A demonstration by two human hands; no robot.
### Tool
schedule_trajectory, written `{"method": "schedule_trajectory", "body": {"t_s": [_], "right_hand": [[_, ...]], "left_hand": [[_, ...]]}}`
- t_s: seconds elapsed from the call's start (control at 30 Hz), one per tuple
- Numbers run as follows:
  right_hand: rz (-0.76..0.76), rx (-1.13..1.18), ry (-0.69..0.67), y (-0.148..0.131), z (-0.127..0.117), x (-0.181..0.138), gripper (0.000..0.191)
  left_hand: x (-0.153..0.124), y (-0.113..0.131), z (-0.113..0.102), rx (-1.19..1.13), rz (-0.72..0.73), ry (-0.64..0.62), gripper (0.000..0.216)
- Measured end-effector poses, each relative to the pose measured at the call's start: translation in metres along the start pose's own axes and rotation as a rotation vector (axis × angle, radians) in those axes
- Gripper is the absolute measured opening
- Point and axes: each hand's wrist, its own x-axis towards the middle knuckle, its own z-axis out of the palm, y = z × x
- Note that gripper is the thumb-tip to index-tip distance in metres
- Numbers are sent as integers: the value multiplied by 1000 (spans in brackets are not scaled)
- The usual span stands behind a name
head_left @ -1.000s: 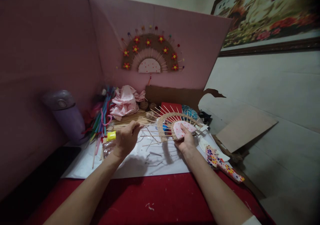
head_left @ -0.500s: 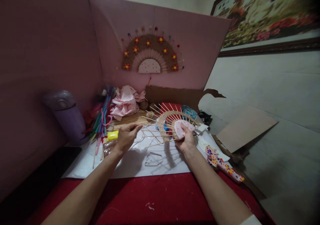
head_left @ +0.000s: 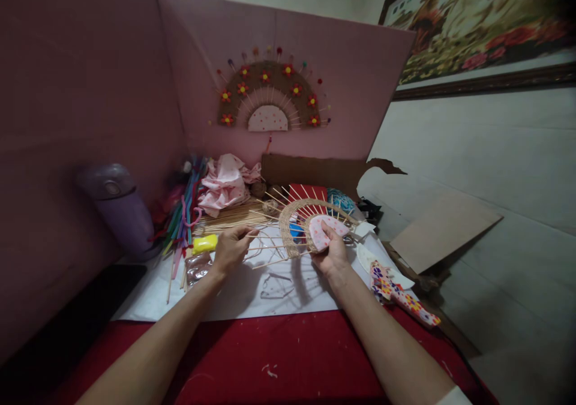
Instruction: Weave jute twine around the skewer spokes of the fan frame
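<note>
My right hand (head_left: 332, 254) grips a half-round woven fan (head_left: 288, 228) by its pink dotted fabric centre, thumb on top. Thin wooden sticks fan out from that centre through a band of woven tan twine, and their bare ends stick out past it. My left hand (head_left: 233, 249) is closed in a pinch just left of the stick ends. A loose length of twine (head_left: 260, 250) loops beside its fingertips and seems to run from them. Below the fan, a small clear-looking tool or frame (head_left: 275, 286) lies on the white sheet (head_left: 243, 306).
Behind lie wooden sticks (head_left: 220, 223), crumpled pink cloth (head_left: 225, 183), twine balls and blue yarn (head_left: 341, 201). A purple bottle (head_left: 119, 207) and pipe cleaners stand left, near a yellow packet (head_left: 204, 244). Flower-patterned scissors or a glue gun (head_left: 400, 294) lie right. A finished-looking fan (head_left: 267, 93) hangs on the pink board.
The fan has shifted slightly left and tilted a little in my right hand. My left hand has moved slightly right and down, its pinch still closed.
</note>
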Motion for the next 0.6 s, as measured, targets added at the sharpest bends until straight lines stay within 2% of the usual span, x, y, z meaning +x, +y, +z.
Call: {"method": "schedule_trajectory", "body": {"t_s": [0.3, 0.6], "right_hand": [[9, -9, 2, 0, 1, -2, 10], [3, -21, -4, 1, 4, -6, 10]], "left_hand": [[0, -10, 6, 28, 3, -5, 28], [-12, -15, 21, -33, -85, -128, 24]]}}
